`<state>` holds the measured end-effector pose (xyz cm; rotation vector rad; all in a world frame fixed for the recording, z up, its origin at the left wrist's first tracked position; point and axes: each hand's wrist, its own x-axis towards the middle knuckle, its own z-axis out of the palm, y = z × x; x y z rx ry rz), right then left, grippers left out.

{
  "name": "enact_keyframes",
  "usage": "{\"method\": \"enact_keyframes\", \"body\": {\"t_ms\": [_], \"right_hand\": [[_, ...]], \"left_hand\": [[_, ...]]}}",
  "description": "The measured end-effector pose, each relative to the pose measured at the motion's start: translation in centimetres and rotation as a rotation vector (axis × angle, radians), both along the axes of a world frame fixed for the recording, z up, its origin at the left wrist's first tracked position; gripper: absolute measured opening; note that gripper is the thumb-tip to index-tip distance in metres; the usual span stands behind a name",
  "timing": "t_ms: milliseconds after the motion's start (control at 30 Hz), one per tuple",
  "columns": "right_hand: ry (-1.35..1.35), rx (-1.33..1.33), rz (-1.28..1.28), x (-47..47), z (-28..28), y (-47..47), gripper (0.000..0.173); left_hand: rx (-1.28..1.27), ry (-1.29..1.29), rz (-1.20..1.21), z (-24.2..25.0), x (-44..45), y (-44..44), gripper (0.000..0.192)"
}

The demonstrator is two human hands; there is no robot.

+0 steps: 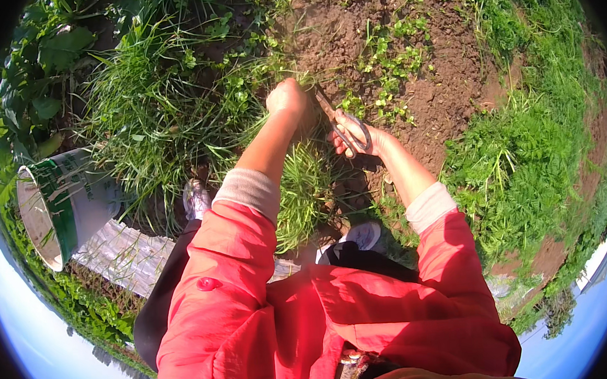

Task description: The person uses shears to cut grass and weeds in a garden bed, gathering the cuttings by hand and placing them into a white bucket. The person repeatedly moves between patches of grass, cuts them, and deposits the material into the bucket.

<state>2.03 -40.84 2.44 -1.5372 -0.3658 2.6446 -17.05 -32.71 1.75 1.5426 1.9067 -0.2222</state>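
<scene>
My right hand (355, 135) holds a pair of metal scissors (325, 103), its fingers through the dark handle loops. The blades point up and to the left, towards my other hand, and their tips are partly lost among grass. Just left of the blades, my left hand (287, 98) is closed on some thin grass blades (303, 78); the fingers themselves are mostly hidden behind its back. Below both hands grows a dense tuft of grass-like leaves (303, 189), between my two shoes.
A white and green plastic bucket (84, 191) bearing writing lies tipped at the left, near a pale plank-like strip (123, 255). Tall grass (144, 100) stands left of my hands. Bare soil (448, 73) with small leafy plants (387, 67) lies ahead right. Feathery greens (523, 163) grow at the right.
</scene>
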Motion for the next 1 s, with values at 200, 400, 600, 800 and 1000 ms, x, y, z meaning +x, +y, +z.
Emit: {"method": "enact_keyframes", "body": {"t_ms": [200,400,600,800,1000], "right_hand": [[-0.016,0.067,0.006,-2.4,-0.3,2.2,0.096],[-0.058,0.075,-0.076,-3.1,0.7,2.1,0.077],[0.002,0.103,-0.005,-0.8,2.2,0.4,0.075],[-0.028,0.092,0.027,2.5,4.0,-2.8,0.075],[-0.044,0.073,-0.056,4.2,5.4,-4.9,0.069]], "left_hand": [[-0.079,-0.002,0.064,1.5,-0.1,0.8,0.029],[-0.114,-0.033,0.149,2.1,-0.1,0.8,0.032],[-0.180,-0.202,0.091,1.4,-2.6,0.1,0.049],[-0.196,-0.563,0.289,1.6,-3.2,-1.9,0.064],[-0.480,-0.883,0.420,4.0,-2.7,-3.7,0.026]]}}
